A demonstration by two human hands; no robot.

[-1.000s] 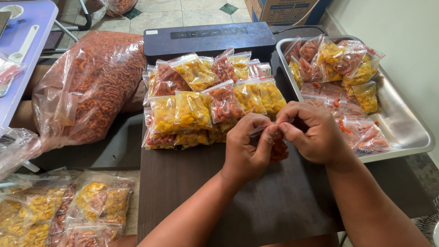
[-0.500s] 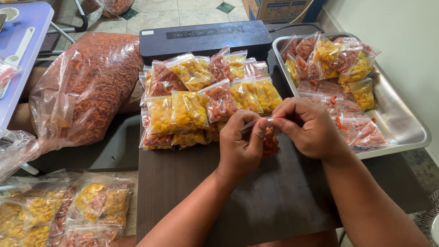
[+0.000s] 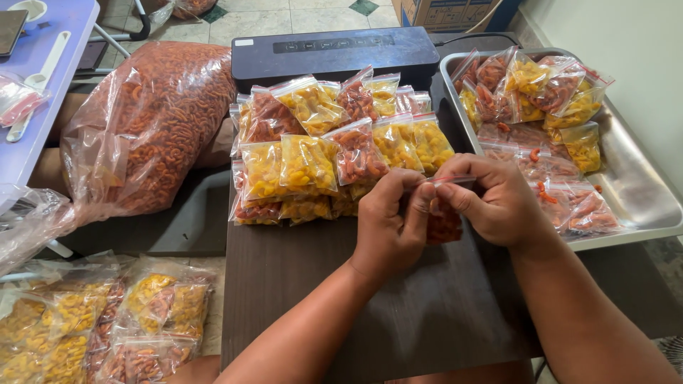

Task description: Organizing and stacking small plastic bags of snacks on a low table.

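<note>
Clear plastic zip bag [image 3: 445,217] of orange snacks hangs upright over the dark worktop [image 3: 398,320], so its contents settle; left hand [image 3: 388,224] and right hand [image 3: 498,203] pinch its top strip between closed fingers, beside stacked filled bags [image 3: 320,153].

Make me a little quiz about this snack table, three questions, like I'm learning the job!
1. True or false: both hands pinch the top of one small bag.
2. Where does the metal tray sit: A) left of the dark table, B) right of it, C) on the floor?
3. Fill in: the big sack on the left holds ____-coloured snacks.

Key: 1 true. 2 B. 3 orange-red.
</note>
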